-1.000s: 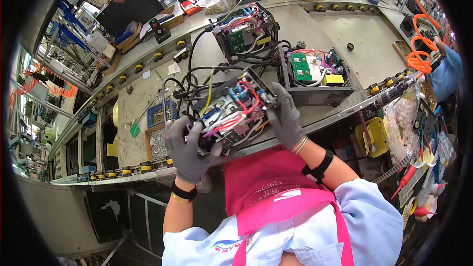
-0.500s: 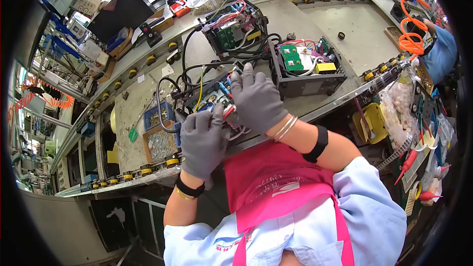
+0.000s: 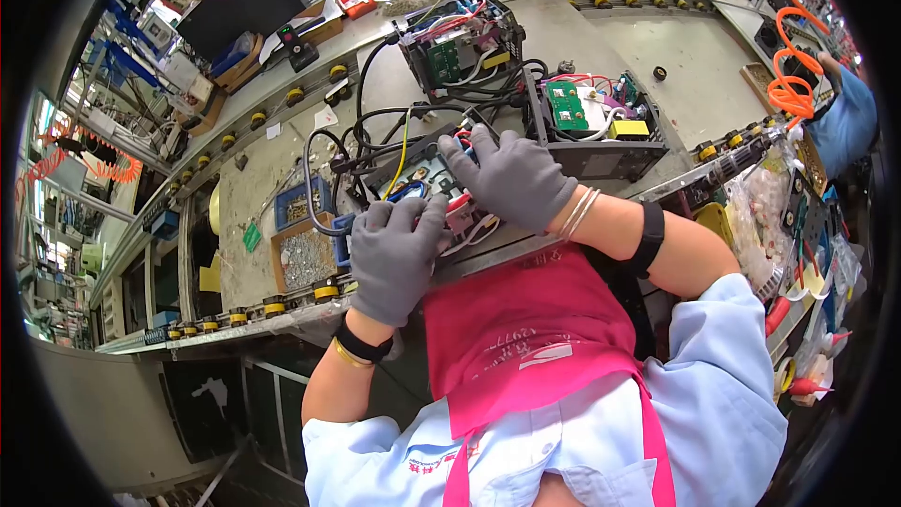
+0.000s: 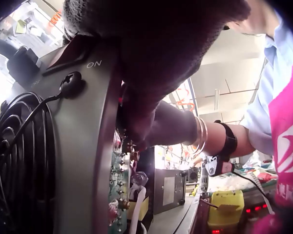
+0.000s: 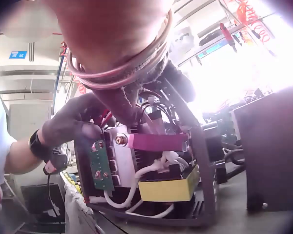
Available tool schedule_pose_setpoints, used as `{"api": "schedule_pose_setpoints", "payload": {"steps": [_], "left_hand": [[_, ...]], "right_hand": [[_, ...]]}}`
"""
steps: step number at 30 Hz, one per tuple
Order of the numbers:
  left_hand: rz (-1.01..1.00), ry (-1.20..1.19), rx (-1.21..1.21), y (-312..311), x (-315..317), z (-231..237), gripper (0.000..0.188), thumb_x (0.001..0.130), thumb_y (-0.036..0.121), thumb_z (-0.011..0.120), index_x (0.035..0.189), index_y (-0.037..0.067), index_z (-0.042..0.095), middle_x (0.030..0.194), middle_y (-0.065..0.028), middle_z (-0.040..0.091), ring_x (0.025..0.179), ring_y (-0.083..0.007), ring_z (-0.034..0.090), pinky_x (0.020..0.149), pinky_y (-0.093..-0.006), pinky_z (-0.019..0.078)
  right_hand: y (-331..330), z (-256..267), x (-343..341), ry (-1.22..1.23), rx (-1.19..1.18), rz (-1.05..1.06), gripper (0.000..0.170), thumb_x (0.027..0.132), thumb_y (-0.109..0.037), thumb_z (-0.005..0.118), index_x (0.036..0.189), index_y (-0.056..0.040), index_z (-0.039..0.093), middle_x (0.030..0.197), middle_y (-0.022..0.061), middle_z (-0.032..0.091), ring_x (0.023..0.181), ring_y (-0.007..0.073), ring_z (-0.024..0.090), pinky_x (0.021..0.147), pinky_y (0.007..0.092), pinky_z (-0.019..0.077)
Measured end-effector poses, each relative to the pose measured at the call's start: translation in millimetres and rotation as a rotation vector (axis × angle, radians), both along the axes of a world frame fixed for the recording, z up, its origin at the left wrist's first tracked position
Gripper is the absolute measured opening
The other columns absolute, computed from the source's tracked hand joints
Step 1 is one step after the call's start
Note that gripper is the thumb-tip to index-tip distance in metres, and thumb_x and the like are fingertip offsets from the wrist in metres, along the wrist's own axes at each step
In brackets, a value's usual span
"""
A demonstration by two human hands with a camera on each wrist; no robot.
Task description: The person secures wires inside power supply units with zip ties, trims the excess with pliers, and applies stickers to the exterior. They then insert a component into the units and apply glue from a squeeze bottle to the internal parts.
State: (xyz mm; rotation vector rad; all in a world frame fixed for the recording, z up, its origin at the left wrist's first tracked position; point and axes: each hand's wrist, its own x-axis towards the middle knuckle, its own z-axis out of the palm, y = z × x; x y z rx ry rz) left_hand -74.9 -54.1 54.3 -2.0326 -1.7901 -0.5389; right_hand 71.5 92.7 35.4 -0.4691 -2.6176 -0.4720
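An open power unit (image 3: 420,172) lies at the bench's near edge, its wiring exposed. My gloved left hand (image 3: 394,258) grips the near edge of its case, wrapping over the panel marked ON beside the fan grille (image 4: 27,161). My gloved right hand (image 3: 521,183) reaches down into the unit from the opposite side. Its fingertips are hidden among the wires, so I cannot tell what they hold. A red wire (image 3: 458,204) shows between the two hands. In the right wrist view, a green circuit board (image 5: 101,163) and a yellow-wrapped component (image 5: 168,187) sit below the fingers.
Two similar open units stand behind, one at the back (image 3: 441,61) and one to the right (image 3: 601,155). Black cables (image 3: 375,136) loop between them. Left of my work are a blue bin (image 3: 300,205) and a box of small hardware (image 3: 305,258). Rollers (image 3: 326,288) line the bench edge.
My right hand has left the unit's right end and moved inward over its wiring. The left hand has shifted slightly right, closer to the right hand.
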Motion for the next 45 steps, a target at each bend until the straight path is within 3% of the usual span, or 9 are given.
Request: {"api": "schedule_pose_setpoints", "payload": {"steps": [1,5,15,18,24,28,33,36,45], "left_hand": [[-0.009,-0.019,-0.001,0,-2,-1,0.045,0.069,0.025,0.077,0.110,0.012,0.067,0.091,-0.0031,0.064,0.078,-0.0248,0.057,0.070,-0.0389,0.0471],[-0.092,-0.122,0.020,2,-12,-4,0.043,0.071,0.024,0.075,0.111,0.011,0.067,0.087,-0.0042,0.064,0.077,-0.0251,0.057,0.068,-0.0384,0.0475],[-0.091,-0.053,-0.031,3,-10,-1,0.040,0.074,0.024,0.072,0.112,0.012,0.067,0.083,-0.0034,0.063,0.076,-0.0245,0.056,0.066,-0.0378,0.0477],[-0.080,-0.052,-0.029,1,-9,1,0.040,0.074,0.024,0.072,0.112,0.012,0.067,0.084,-0.0029,0.063,0.076,-0.0243,0.056,0.066,-0.0380,0.0474],[-0.082,-0.111,0.024,2,-12,-3,0.040,0.071,0.024,0.074,0.109,0.011,0.068,0.088,-0.0034,0.065,0.076,-0.0243,0.056,0.068,-0.0380,0.0465],[-0.098,-0.163,0.012,4,-9,-1,0.044,0.066,0.018,0.077,0.108,0.010,0.068,0.088,-0.0037,0.065,0.077,-0.0251,0.056,0.071,-0.0380,0.0459],[-0.116,-0.134,0.007,4,-10,-1,0.042,0.070,0.018,0.073,0.111,0.013,0.066,0.087,0.0000,0.063,0.076,-0.0228,0.056,0.068,-0.0376,0.0451],[-0.109,-0.130,0.008,4,-9,0,0.041,0.070,0.017,0.073,0.111,0.013,0.066,0.086,0.0001,0.063,0.075,-0.0227,0.056,0.067,-0.0378,0.0451],[-0.148,-0.068,-0.037,3,-8,4,0.042,0.068,0.018,0.075,0.109,0.014,0.068,0.089,-0.0013,0.065,0.077,-0.0235,0.056,0.070,-0.0382,0.0457]], "right_hand": [[-2,1,-1,-0.054,-0.064,-0.049,0.055,0.082,-0.022,0.059,0.135,-0.0081,0.048,0.115,0.0257,0.057,0.073,0.0304,0.061,0.053,0.0374,0.0540],[2,-2,3,0.038,-0.160,-0.109,0.056,0.085,-0.023,0.057,0.138,-0.0093,0.044,0.101,0.0222,0.055,0.085,0.0360,0.061,0.061,0.0417,0.0553],[13,-6,9,-0.002,-0.171,0.004,0.053,0.089,-0.018,0.051,0.140,-0.0068,0.039,0.080,0.0172,0.055,0.068,0.0305,0.060,0.049,0.0386,0.0503],[16,-8,11,-0.045,-0.146,-0.002,0.059,0.086,-0.023,0.057,0.140,-0.0080,0.039,0.082,0.0161,0.055,0.071,0.0291,0.060,0.052,0.0387,0.0507],[-5,12,33,0.326,-0.144,0.065,0.073,0.074,-0.034,0.072,0.136,-0.0101,0.043,0.092,0.0107,0.056,0.078,0.0249,0.061,0.060,0.0375,0.0513],[-34,-17,44,0.556,-0.783,0.136,0.061,0.077,-0.016,0.074,0.131,-0.0029,0.048,0.115,0.0167,0.060,0.084,0.0288,0.063,0.070,0.0365,0.0530],[-41,-32,22,0.630,-0.807,0.115,0.046,0.087,-0.011,0.065,0.128,0.0008,0.049,0.116,0.0219,0.061,0.099,0.0356,0.065,0.078,0.0386,0.0553],[-30,-43,16,0.743,-0.712,0.224,0.045,0.089,-0.017,0.063,0.129,-0.0011,0.049,0.109,0.0187,0.064,0.089,0.0352,0.067,0.067,0.0374,0.0569],[-20,-45,16,0.665,-0.757,0.315,0.044,0.085,-0.018,0.070,0.123,-0.0007,0.053,0.102,0.0138,0.066,0.081,0.0281,0.068,0.067,0.0332,0.0551]]}}
